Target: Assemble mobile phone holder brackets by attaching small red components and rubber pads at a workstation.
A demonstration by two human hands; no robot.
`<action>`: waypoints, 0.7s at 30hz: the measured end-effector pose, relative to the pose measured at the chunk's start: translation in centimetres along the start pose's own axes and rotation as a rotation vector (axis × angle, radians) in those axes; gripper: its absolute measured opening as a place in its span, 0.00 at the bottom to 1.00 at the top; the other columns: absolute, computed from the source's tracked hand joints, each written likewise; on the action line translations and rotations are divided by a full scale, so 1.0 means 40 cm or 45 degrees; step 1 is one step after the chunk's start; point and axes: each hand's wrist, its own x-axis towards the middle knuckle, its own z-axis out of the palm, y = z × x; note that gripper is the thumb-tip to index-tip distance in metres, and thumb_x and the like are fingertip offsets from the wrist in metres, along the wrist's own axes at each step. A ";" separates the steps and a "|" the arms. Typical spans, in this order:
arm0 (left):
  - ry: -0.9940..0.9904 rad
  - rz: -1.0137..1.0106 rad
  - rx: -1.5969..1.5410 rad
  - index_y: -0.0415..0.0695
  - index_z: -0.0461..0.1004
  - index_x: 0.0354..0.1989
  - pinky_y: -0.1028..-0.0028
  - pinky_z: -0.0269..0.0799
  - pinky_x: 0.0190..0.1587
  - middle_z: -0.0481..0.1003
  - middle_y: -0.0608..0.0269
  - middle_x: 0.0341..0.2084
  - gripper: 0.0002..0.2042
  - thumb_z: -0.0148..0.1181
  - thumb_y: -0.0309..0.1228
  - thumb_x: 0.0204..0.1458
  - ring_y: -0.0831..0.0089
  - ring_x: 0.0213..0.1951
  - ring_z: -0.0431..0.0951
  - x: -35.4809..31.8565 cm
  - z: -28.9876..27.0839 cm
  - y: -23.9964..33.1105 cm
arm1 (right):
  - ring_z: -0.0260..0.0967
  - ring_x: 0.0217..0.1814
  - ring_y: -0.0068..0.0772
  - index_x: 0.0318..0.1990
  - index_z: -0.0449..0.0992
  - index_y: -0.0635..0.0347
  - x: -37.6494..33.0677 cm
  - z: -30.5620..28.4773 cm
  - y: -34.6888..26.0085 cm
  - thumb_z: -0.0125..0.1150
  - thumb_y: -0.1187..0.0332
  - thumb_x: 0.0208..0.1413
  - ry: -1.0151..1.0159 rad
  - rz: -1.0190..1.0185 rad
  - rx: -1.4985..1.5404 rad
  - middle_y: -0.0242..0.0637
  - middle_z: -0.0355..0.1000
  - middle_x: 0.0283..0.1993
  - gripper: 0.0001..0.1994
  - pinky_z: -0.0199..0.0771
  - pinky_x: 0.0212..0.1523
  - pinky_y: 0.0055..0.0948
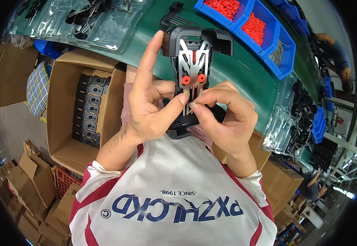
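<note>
Black holder assy (192, 61) gripped by both hands, L (151, 104) & R (223, 112).

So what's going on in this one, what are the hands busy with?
A person holds a black plastic assembly up in front of the chest with both hands. The left hand grips its side, index finger stretched up along the edge. The right hand pinches at the lower end of the silver metal plate set in it, just below two small red gears. Behind lie a green table, blue bins of red parts, and a cardboard box of black parts to the left.
</note>
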 end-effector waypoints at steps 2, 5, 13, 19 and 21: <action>0.027 0.011 0.008 0.35 0.31 0.69 0.90 0.55 0.20 0.78 0.56 0.27 0.43 0.49 0.14 0.45 0.83 0.16 0.66 -0.001 0.001 -0.001 | 0.63 0.28 0.24 0.33 0.78 0.65 0.000 -0.006 0.000 0.63 0.84 0.37 -0.048 -0.019 -0.022 0.34 0.74 0.29 0.11 0.63 0.27 0.18; 0.008 0.050 0.100 0.34 0.31 0.69 0.90 0.55 0.21 0.77 0.58 0.24 0.43 0.49 0.14 0.45 0.82 0.15 0.66 0.000 -0.002 -0.004 | 0.61 0.28 0.24 0.33 0.79 0.67 -0.002 -0.012 -0.008 0.64 0.84 0.37 -0.088 0.047 -0.021 0.35 0.74 0.30 0.11 0.63 0.30 0.20; -0.021 0.053 0.047 0.34 0.32 0.69 0.91 0.54 0.21 0.75 0.60 0.19 0.43 0.49 0.14 0.45 0.83 0.15 0.63 -0.001 -0.018 -0.015 | 0.63 0.28 0.24 0.35 0.79 0.63 0.015 -0.044 -0.030 0.61 0.83 0.38 0.004 0.156 -0.057 0.35 0.73 0.33 0.12 0.64 0.30 0.19; -0.030 0.003 -0.009 0.36 0.31 0.69 0.90 0.54 0.21 0.74 0.60 0.17 0.43 0.49 0.13 0.45 0.84 0.15 0.62 -0.002 -0.040 -0.006 | 0.64 0.26 0.27 0.35 0.75 0.64 0.094 -0.265 0.164 0.56 0.82 0.40 0.044 0.500 -1.055 0.37 0.72 0.28 0.11 0.66 0.30 0.22; -0.011 -0.071 -0.074 0.38 0.31 0.69 0.90 0.54 0.21 0.73 0.60 0.17 0.43 0.49 0.13 0.45 0.84 0.15 0.62 -0.004 -0.036 -0.001 | 0.64 0.23 0.28 0.41 0.73 0.63 0.082 -0.289 0.256 0.55 0.81 0.42 -0.253 0.190 -1.523 0.36 0.71 0.25 0.15 0.66 0.28 0.23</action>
